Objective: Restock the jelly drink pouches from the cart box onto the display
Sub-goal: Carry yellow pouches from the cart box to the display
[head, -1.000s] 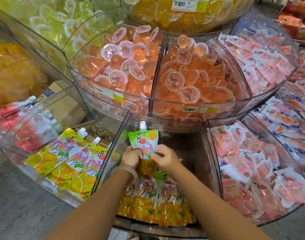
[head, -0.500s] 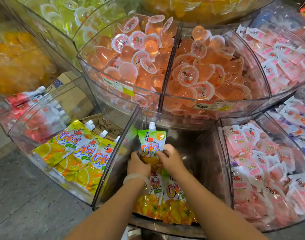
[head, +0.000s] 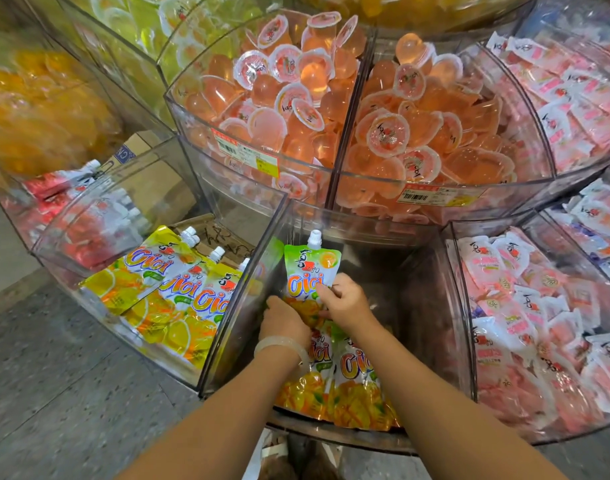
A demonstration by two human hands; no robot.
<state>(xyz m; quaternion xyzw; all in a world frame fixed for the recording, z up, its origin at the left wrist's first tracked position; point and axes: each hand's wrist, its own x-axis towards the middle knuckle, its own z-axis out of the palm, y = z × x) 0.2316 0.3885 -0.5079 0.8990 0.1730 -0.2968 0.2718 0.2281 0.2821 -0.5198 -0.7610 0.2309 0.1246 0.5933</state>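
Note:
A green-and-orange jelly drink pouch (head: 307, 268) with a white cap stands upright in the clear middle bin (head: 248, 306) of the display. My left hand (head: 284, 318) holds its lower left side, and my right hand (head: 345, 301) pinches its right edge just below the logo. Below my wrists, two more orange pouches (head: 352, 386) lie flat at the front of the same bin. The cart box is out of view.
Yellow lemon pouches (head: 165, 289) fill the bin to the left, pink sachets (head: 532, 323) the bin to the right. Above sit bins of peach jelly cups (head: 331, 105) with price labels. Grey floor (head: 54, 393) lies at lower left.
Both hands have slid lower on the upright pouch and pushed it down toward the bin floor. The camera has tilted, so the whole display sits lower and larger in view.

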